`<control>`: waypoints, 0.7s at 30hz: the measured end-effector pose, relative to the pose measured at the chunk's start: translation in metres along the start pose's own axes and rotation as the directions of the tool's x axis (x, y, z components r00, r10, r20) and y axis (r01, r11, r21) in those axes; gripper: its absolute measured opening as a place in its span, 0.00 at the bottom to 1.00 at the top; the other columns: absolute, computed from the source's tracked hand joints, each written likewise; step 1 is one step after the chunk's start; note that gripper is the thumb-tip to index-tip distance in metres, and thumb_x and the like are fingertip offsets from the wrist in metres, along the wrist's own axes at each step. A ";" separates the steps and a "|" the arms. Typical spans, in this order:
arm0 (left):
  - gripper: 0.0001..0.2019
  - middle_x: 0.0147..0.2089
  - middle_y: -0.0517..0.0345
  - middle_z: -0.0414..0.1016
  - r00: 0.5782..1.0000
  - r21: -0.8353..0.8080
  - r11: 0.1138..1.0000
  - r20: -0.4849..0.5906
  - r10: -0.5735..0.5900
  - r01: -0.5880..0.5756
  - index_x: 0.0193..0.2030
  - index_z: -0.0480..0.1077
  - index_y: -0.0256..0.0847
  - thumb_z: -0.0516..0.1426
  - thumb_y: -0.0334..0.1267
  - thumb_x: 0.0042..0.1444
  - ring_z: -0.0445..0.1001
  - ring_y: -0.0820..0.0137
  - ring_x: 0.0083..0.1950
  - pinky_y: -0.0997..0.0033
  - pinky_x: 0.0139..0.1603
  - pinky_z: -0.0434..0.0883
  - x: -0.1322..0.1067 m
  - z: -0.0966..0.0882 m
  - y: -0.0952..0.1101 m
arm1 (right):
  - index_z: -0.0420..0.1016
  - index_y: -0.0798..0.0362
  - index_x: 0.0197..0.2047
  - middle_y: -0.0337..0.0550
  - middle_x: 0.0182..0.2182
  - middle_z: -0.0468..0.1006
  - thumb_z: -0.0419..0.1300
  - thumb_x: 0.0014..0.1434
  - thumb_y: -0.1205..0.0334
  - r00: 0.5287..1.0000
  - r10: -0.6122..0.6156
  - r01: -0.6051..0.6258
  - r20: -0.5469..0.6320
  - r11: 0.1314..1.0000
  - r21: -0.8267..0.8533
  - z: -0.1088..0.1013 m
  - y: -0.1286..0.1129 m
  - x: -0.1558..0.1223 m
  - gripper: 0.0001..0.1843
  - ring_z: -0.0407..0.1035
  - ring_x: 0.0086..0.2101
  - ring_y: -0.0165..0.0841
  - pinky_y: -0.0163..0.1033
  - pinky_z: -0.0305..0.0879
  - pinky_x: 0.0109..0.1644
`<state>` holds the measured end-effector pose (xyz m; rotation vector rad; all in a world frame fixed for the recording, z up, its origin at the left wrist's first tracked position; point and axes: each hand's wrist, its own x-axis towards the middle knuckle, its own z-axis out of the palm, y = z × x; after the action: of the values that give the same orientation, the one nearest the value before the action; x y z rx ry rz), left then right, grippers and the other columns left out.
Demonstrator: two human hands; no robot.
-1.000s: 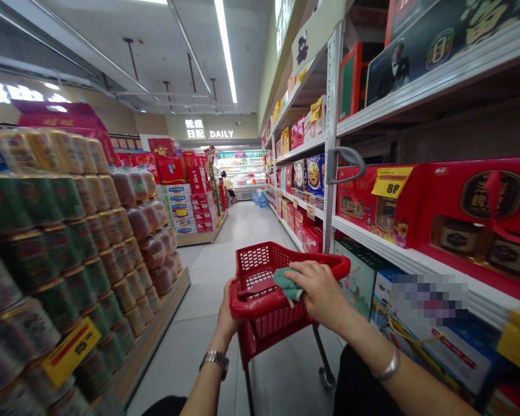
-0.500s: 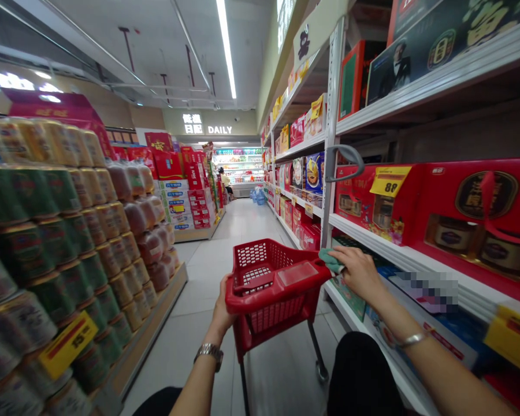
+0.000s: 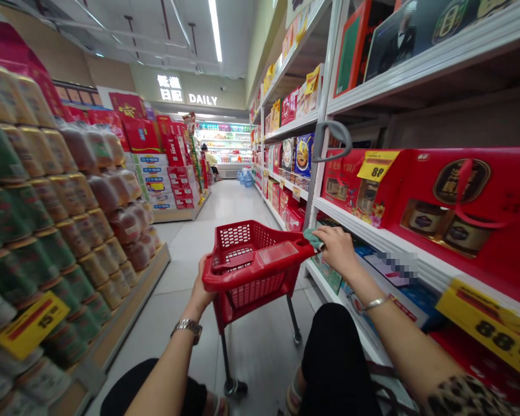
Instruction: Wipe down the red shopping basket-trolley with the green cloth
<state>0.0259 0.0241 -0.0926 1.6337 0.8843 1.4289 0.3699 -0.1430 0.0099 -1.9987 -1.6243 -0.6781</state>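
Red shopping cart (image 3: pixel 253 283) stands on the tiled floor (image 3: pixel 186 254), just beside a white shelf (image 3: pixel 394 242). The left hand (image 3: pixel 200 283) grips its near rim; the right hand (image 3: pixel 338 251), well apart, clamps a green cloth (image 3: pixel 312 238) against the rim's right end.

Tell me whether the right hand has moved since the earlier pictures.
Yes: the right hand has shifted rightward, with the green cloth, toward the end of the red basket's rim, from left of the white shelf upright to right of it.
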 end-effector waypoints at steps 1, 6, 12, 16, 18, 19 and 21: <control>0.44 0.44 0.54 0.80 1.000 -0.006 1.000 -0.004 0.008 -0.008 0.59 0.61 0.41 0.71 0.44 0.31 0.82 0.57 0.42 0.56 0.46 0.80 0.000 -0.001 -0.001 | 0.82 0.44 0.56 0.44 0.58 0.80 0.55 0.56 0.78 1.000 0.000 0.000 -0.003 1.000 -0.005 -0.001 -0.005 -0.002 0.30 0.67 0.52 0.44 0.45 0.59 0.48; 0.43 0.45 0.53 0.81 1.000 -0.038 0.999 0.003 0.011 -0.011 0.59 0.61 0.41 0.70 0.44 0.35 0.81 0.59 0.41 0.57 0.45 0.80 0.001 -0.005 -0.007 | 0.82 0.44 0.55 0.44 0.59 0.79 0.55 0.55 0.79 0.999 -0.020 0.022 -0.037 0.999 0.040 -0.002 -0.027 -0.009 0.31 0.66 0.54 0.44 0.46 0.58 0.48; 0.42 0.45 0.53 0.81 0.998 0.017 0.998 -0.003 0.059 -0.059 0.59 0.63 0.39 0.69 0.44 0.35 0.81 0.56 0.45 0.57 0.48 0.79 0.001 -0.010 -0.013 | 0.81 0.45 0.55 0.45 0.56 0.81 0.53 0.55 0.79 0.982 -0.148 0.169 -0.121 0.967 0.191 -0.004 -0.060 -0.014 0.30 0.67 0.53 0.43 0.48 0.59 0.51; 0.41 0.46 0.52 0.80 0.998 0.058 0.996 -0.004 0.063 -0.062 0.60 0.63 0.39 0.69 0.44 0.38 0.81 0.56 0.47 0.56 0.49 0.79 0.000 -0.011 -0.014 | 0.81 0.46 0.55 0.44 0.57 0.81 0.54 0.57 0.79 0.967 -0.207 0.237 -0.149 0.944 0.231 -0.008 -0.090 -0.018 0.29 0.66 0.54 0.44 0.50 0.59 0.54; 0.40 0.47 0.51 0.80 0.997 0.053 0.996 -0.015 0.069 -0.068 0.60 0.64 0.38 0.69 0.43 0.37 0.81 0.56 0.46 0.56 0.48 0.79 -0.001 -0.010 -0.014 | 0.81 0.46 0.55 0.44 0.58 0.80 0.55 0.58 0.78 0.959 -0.238 0.271 -0.155 0.932 0.243 -0.009 -0.107 -0.021 0.27 0.65 0.55 0.44 0.50 0.58 0.55; 0.40 0.47 0.50 0.80 0.997 0.048 0.996 -0.021 0.073 -0.072 0.59 0.64 0.38 0.69 0.43 0.37 0.81 0.56 0.46 0.56 0.48 0.79 -0.001 -0.010 -0.014 | 0.81 0.46 0.55 0.44 0.58 0.80 0.56 0.58 0.78 0.953 -0.257 0.292 -0.162 0.924 0.248 -0.010 -0.116 -0.023 0.27 0.65 0.55 0.44 0.51 0.58 0.56; 0.40 0.47 0.50 0.80 0.997 0.040 0.997 -0.025 0.072 -0.071 0.59 0.65 0.38 0.69 0.44 0.37 0.81 0.56 0.47 0.56 0.48 0.79 -0.001 -0.009 -0.013 | 0.80 0.46 0.56 0.44 0.59 0.80 0.57 0.59 0.77 0.936 -0.298 0.339 -0.186 0.905 0.258 -0.011 -0.133 -0.027 0.26 0.64 0.56 0.45 0.52 0.56 0.57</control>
<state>0.0165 0.0299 -0.1046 1.6941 0.8814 1.4942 0.2339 -0.1456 0.0078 -1.4615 -1.8626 -0.6403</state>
